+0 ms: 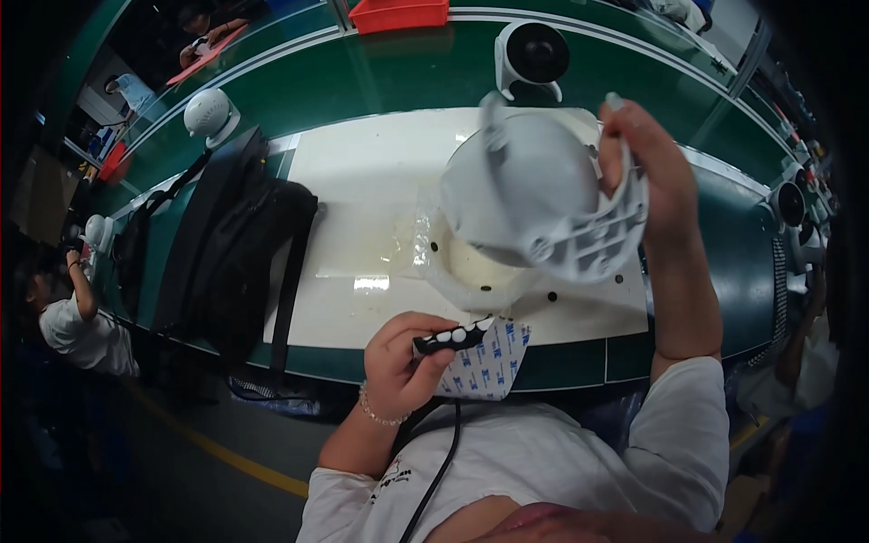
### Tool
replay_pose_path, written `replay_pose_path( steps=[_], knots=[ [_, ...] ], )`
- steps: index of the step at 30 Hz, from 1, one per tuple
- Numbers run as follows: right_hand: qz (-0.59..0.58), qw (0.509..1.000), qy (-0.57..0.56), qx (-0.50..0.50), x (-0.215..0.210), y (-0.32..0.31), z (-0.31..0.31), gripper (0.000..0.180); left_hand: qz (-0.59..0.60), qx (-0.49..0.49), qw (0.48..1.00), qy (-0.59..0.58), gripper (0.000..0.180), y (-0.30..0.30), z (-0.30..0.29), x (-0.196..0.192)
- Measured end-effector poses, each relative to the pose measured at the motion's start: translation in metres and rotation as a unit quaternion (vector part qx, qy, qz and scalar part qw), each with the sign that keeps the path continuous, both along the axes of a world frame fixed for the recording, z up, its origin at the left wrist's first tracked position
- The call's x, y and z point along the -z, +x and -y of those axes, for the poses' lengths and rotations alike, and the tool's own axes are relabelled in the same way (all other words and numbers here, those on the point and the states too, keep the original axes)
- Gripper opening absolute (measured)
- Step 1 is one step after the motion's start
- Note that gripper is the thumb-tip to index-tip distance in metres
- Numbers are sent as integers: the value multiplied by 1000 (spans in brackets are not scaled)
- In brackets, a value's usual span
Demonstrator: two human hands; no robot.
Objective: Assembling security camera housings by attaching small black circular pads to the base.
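Note:
My right hand [656, 167] holds up a white dome-shaped plastic housing [534, 195] above the white mat, gripping its ribbed rim, the dome side turned toward me. My left hand [407, 357] is near my chest, pinching a small black strip with white round pads [453, 338] and a white backing sheet printed in blue [493, 362]. Below the housing lies a crumpled clear plastic bag [453, 262] on the mat.
A white mat [362, 181] covers the green bench [407, 77]. A black backpack [231, 244] lies at the left. White round camera units [534, 54] [210, 113] stand on the conveyor behind, with a red tray [398, 14]. Another person [77, 321] sits at far left.

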State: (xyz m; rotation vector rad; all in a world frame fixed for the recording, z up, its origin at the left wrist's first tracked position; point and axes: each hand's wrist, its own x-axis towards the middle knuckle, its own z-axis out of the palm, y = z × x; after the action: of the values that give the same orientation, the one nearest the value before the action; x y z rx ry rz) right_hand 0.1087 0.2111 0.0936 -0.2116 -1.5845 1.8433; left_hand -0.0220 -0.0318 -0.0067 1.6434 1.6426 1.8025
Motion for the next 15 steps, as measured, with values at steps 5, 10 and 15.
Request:
replay_pose_path(
  steps=[5,10,15],
  knots=[
    [176,983,0,-62,34,-22,22,24,0,-7,1000,20,13,3,0,-1],
    [88,924,320,189,35,-10,26,34,24,-32,999,22,13,7,5,-10],
    [-41,889,455,-35,15,5,76,38,1,-26,999,42,13,10,3,-26]
  ],
)
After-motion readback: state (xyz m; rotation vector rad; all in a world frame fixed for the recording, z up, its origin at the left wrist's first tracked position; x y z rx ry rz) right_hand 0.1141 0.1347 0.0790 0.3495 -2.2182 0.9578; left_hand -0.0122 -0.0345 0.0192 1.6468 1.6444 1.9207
